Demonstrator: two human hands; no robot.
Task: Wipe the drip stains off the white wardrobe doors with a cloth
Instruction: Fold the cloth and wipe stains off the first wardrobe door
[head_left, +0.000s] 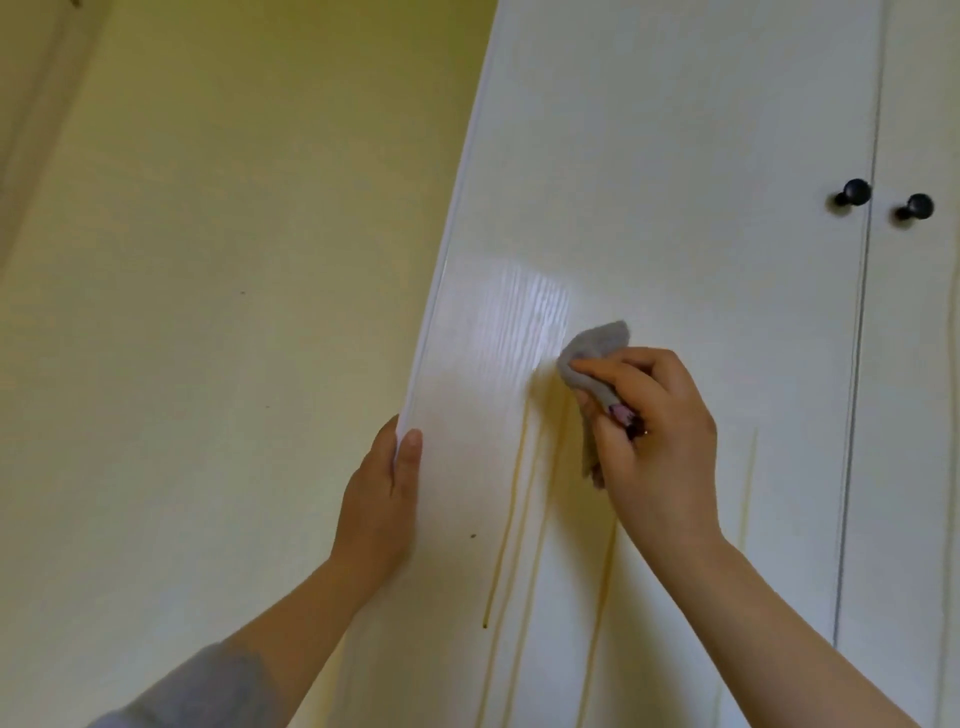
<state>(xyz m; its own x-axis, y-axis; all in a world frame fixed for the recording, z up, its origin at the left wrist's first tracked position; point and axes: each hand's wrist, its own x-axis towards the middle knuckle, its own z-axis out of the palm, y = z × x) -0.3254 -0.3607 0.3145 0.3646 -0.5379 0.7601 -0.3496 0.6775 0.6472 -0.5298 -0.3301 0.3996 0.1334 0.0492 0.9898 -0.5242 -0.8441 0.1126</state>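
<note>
your right hand (660, 441) had its fingers curled and pinched a bunched grey cloth (597, 345), pressing it flat against the front of the white wardrobe door (675, 182), about midway across the panel. your left hand (384, 499) gripped that door's left edge, thumb lying on the front face and the fingers wrapped out of sight behind the edge. yellowish drip stains (511, 519) ran down the door in several thin lines starting just below the cloth and passing between your two hands, and one fainter streak (748, 493) showed further right, beyond your right wrist. just left of and above the cloth a glossy patch (519, 312) caught the light. the second door (914, 415) met the first at a narrow seam on the right, with a black knob (854, 192) on one side of the seam and another black knob (917, 207) on the other. a pale yellow wall (208, 312) filled the left side, and a grey sleeve (208, 686) covered your left forearm near the bottom edge
</note>
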